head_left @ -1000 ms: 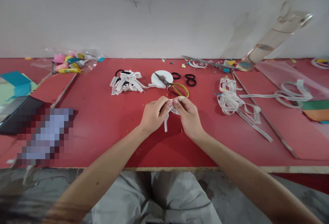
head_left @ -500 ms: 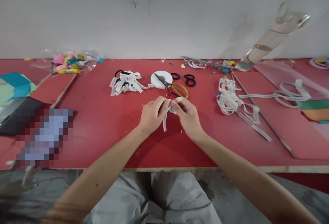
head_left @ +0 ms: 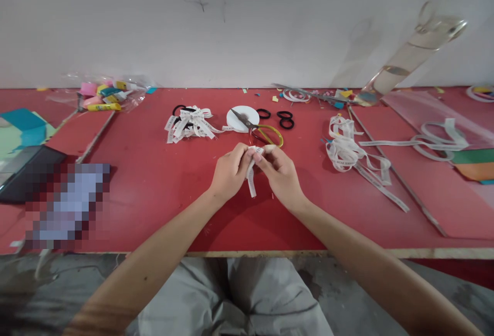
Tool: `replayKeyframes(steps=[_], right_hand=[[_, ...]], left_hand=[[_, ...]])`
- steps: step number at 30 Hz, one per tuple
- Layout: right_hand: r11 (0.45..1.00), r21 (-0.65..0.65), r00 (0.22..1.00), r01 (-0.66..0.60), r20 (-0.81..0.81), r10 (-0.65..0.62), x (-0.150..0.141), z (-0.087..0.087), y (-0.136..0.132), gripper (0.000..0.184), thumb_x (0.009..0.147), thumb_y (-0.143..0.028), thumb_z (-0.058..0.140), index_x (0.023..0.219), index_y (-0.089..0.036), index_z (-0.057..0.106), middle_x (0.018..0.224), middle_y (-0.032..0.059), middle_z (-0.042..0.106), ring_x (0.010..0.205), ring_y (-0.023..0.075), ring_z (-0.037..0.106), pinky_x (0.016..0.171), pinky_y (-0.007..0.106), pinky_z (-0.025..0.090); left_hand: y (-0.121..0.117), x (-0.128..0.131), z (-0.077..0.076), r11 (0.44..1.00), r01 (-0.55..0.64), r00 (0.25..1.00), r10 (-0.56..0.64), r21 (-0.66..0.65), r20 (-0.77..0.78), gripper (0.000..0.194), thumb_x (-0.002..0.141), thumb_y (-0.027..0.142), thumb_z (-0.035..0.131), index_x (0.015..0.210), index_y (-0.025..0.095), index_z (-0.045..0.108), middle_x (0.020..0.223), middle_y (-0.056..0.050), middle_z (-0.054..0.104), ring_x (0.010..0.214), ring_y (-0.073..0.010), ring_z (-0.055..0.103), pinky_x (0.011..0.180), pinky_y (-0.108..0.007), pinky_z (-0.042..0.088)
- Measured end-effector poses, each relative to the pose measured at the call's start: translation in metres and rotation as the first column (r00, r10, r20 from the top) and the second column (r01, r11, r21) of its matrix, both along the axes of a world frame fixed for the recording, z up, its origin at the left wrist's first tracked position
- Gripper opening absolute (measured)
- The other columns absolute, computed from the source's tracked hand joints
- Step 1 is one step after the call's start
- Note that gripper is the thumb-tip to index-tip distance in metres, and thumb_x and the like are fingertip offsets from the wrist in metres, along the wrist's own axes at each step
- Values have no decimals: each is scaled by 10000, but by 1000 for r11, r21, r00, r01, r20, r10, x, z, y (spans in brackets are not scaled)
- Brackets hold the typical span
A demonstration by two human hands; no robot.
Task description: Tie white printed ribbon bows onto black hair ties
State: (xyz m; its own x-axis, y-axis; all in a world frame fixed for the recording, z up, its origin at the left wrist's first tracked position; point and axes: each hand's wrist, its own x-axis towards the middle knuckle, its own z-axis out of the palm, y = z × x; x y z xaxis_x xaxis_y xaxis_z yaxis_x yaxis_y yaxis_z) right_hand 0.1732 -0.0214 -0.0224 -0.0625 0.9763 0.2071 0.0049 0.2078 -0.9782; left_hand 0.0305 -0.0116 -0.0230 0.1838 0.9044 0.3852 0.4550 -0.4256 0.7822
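Note:
My left hand (head_left: 229,172) and my right hand (head_left: 281,172) meet above the middle of the red table (head_left: 154,181). Both pinch a short piece of white printed ribbon (head_left: 251,179) between their fingertips; one end hangs down between the hands. Just beyond my hands lie scissors with yellow handles (head_left: 261,128), their blades resting on a white ribbon spool (head_left: 241,118). A heap of cut white ribbon pieces (head_left: 190,122) lies to the left of the spool.
Three black hair ties (head_left: 284,119) lie right of the spool. More loose white ribbon (head_left: 347,151) sprawls to the right, beside clear plastic sheets (head_left: 424,109). A bag of coloured items (head_left: 104,94) and a dark tablet (head_left: 23,171) are at the left.
My fingers have worked the ribbon piece: its top now shows folded between my fingertips, and the hanging end has shifted a little. My hands stay in the same place.

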Motion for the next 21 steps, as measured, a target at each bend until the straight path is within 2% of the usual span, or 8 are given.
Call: replayKeyframes(steps=[4,7,15,18,21], right_hand=[[998,42,995,43,85,-46,0,1,-2,249,878,-450,635,818,-222,555,776,-22,585,685,102,568,652,231,504],[998,51,995,45,85,-50,-1,1,-2,244,894,-449,614,823,-225,548,779,-17,591,690,109,576,657,239,511],[999,15,993,-44,-108,45,-5,-4,-3,208,910,-424,601,841,-235,546,779,-26,571,703,108,582,700,251,535],[996,-22,984,-87,-158,82,-4,-4,-4,230,901,-445,605,838,-233,544,776,-26,544,693,109,559,700,258,532],[995,-48,991,-90,-106,85,-3,-2,-5,265,883,-466,624,815,-226,535,733,-35,497,649,98,521,645,239,502]], left_hand=[[-1,5,2,992,-11,990,29,-125,140,325,1000,405,381,755,203,452,574,59,474,515,-75,464,539,-201,361],[-3,9,3,987,-32,978,63,-155,201,346,1000,405,381,725,202,431,569,58,447,515,-74,444,529,-199,357],[-10,12,2,990,-118,963,133,-75,236,359,1007,431,356,738,204,427,585,52,457,522,-75,428,516,-202,340],[-10,11,2,996,-86,973,92,-40,211,345,1008,417,358,751,202,440,590,51,475,526,-73,446,521,-200,345],[-10,9,2,999,-48,987,47,3,155,314,1006,388,376,766,201,456,584,55,490,524,-72,465,535,-202,353]])
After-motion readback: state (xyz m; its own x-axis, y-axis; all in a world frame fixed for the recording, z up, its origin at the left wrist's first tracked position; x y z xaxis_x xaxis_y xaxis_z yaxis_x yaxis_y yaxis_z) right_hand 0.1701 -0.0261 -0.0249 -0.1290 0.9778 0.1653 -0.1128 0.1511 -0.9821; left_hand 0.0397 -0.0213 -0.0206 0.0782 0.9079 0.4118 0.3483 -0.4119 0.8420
